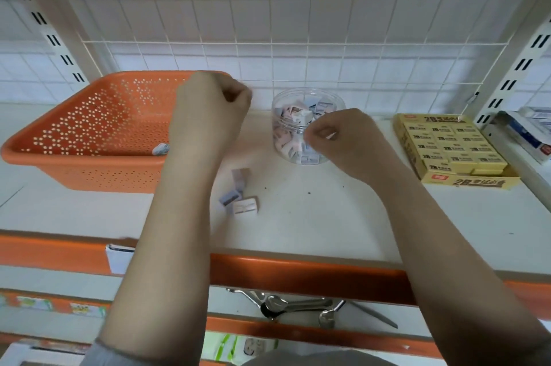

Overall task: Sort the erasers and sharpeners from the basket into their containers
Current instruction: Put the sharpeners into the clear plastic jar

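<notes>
My left hand [211, 106] hovers over the right rim of the orange perforated basket [89, 127], fingers curled into a fist; what it holds is hidden. One small sharpener [161, 148] lies in the basket's near right corner. My right hand [337, 134] is at the front of the clear round jar [298, 103], which holds several pale sharpeners. Its fingertips pinch a small pale piece that looks like a sharpener. Three sharpeners [240, 195] lie loose on the white shelf between basket and jar. A yellow box of 2B erasers [453, 148] stands to the right.
The white shelf [313, 216] has an orange front lip and a wire grid back. Boxed goods [530, 133] sit at the far right. Metal spoons and tools [298, 306] hang on the shelf below. A price tag [119, 258] clips to the lip at left.
</notes>
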